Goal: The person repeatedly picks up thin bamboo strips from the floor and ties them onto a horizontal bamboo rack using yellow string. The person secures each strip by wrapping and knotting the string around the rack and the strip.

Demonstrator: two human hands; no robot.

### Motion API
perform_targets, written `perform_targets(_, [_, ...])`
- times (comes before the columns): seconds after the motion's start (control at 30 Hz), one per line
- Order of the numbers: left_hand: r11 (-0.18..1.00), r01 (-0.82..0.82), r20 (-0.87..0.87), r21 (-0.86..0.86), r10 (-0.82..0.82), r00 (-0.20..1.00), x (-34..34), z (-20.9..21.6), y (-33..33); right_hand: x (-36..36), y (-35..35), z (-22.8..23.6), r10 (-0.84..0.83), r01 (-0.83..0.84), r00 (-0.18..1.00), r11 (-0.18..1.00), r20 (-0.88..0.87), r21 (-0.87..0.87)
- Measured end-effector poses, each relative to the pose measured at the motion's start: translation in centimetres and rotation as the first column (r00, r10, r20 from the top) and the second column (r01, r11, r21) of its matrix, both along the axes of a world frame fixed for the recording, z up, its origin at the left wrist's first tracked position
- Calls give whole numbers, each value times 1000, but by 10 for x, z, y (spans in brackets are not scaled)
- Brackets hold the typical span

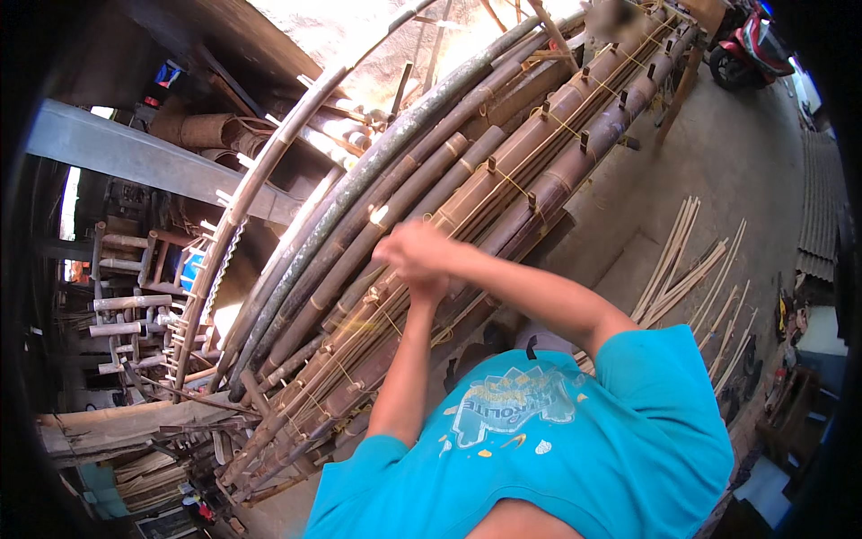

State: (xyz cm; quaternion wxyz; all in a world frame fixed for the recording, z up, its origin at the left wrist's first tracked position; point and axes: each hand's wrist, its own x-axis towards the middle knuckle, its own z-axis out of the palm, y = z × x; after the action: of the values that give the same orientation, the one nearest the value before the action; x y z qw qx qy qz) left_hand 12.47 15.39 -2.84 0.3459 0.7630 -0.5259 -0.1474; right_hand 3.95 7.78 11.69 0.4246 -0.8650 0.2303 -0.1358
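My right hand (415, 250) and my left hand (427, 286) meet over a long bundle of bamboo poles and thin strips. The right one lies over the left, and both look closed. What they hold, if anything, is hidden, and motion smears the fingers slightly. Beneath them run narrow bamboo strips (489, 220) beside a thick brown bamboo pole (575, 162). Thin yellow cord (512, 180) is looped around the bundle at intervals, and a smeared yellow streak shows just left of my wrists. Short dark pegs (584, 141) stand up along the poles.
More bamboo poles (359, 184) lie alongside on the far side. A curved pole with pegs (260, 171) arches at left, near stacked bamboo frames (135, 305). Loose pale strips (682, 260) lie on the concrete floor (718, 153) at right. A red motorbike (754, 45) stands at the far right.
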Motion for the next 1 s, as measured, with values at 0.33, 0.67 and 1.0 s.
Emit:
perform_targets(0.33, [931,-37,-18,362,46,999,-18,52,-5,-104,-6,7,369,-413,908,867,198,279])
perform_targets(0.67, [990,-139,-310,-10,129,942,22,102,-102,-128,60,-110,193,-176,977,970,88,-166])
perform_targets(1.0, [987,-15,71,159,3,997,84,73,-47,-76,135,-71,283,-273,959,936,-14,221])
